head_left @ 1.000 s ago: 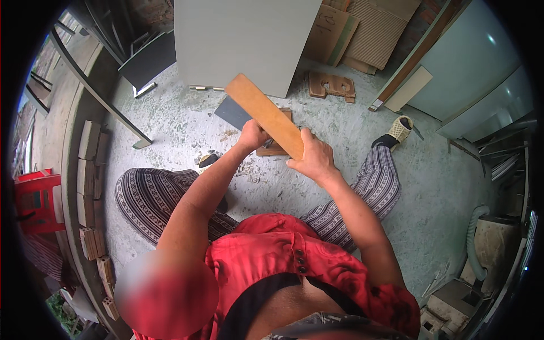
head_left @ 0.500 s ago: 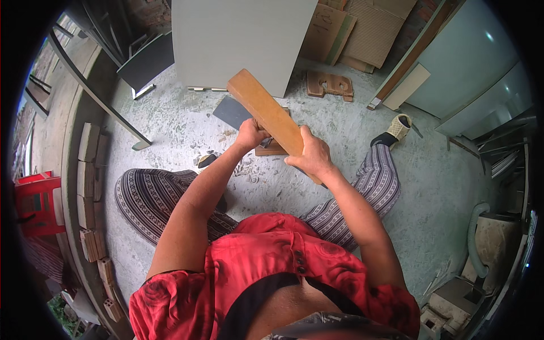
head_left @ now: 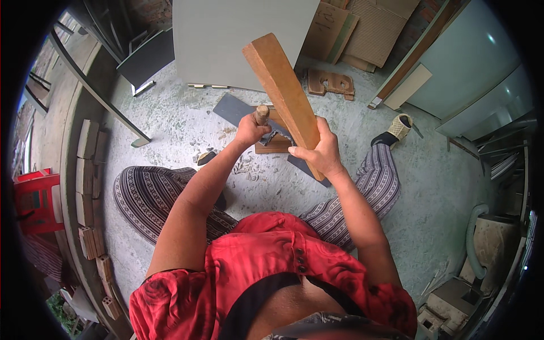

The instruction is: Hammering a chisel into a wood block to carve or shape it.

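My left hand (head_left: 248,131) is closed round a chisel-like tool with a round wooden handle (head_left: 262,112). The handle's end sticks up above the fist, and the tool's lower end is mostly hidden. My right hand (head_left: 324,152) grips the near end of a thick orange-brown wooden block (head_left: 280,79), which slants up and away to the left. Beneath both hands lies a dark grey slab (head_left: 233,107), with a jagged broken edge beside my left fist. It rests across a wooden board (head_left: 273,148), and the raised block covers part of it.
Dark chips (head_left: 247,164) are scattered on the concrete floor between my legs. A pale panel (head_left: 238,39) stands ahead, with cardboard (head_left: 374,28) and a cut wooden piece (head_left: 330,83) to its right. Bricks (head_left: 85,187) line the left edge; a red plastic chair (head_left: 37,201) is beyond.
The wooden block has lifted and tilted more upright, its far end moving up and right. The tool's handle end, hidden before, now shows above my left fist, which stays nearly in place.
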### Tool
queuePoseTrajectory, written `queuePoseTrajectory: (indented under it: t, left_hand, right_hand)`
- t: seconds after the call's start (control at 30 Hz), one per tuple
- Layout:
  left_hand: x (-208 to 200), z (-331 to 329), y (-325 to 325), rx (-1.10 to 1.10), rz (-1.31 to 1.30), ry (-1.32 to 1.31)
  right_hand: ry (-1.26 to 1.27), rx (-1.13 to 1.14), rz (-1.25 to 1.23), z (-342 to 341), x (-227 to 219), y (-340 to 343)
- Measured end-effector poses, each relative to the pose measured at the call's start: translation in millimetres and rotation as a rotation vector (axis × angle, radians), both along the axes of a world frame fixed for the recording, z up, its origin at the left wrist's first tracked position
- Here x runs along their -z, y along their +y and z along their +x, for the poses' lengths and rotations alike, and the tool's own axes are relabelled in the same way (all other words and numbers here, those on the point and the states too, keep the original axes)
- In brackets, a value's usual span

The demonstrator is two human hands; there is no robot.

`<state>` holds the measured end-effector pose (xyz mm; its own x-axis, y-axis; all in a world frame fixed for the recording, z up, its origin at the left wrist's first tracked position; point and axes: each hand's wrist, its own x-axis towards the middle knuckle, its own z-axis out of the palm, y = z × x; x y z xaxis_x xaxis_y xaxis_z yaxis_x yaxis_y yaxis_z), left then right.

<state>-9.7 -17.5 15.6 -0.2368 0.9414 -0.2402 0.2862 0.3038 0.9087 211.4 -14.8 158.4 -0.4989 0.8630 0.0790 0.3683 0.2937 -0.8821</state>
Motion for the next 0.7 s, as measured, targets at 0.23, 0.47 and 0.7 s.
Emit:
queuePoseTrajectory:
  t: [0.23, 0.47, 0.7]
  left_hand:
    - [-0.6, 9.0, -1.9, 0.063, 0.037, 0.067]
    - [-6.4, 6.8, 1.7, 0.054, 0.065, 0.115]
    - [12.2, 7.8, 0.7, 0.030, 0.093, -0.002]
  right_hand:
    - [0.178, -0.019, 0.048, -4.9, -12.4, -9.8]
    - [-0.595, -0.043, 0.084, -6.0, 14.2, -6.0]
    - [0.091, -0.037, 0.049, -0.9, -13.5, -10.3]
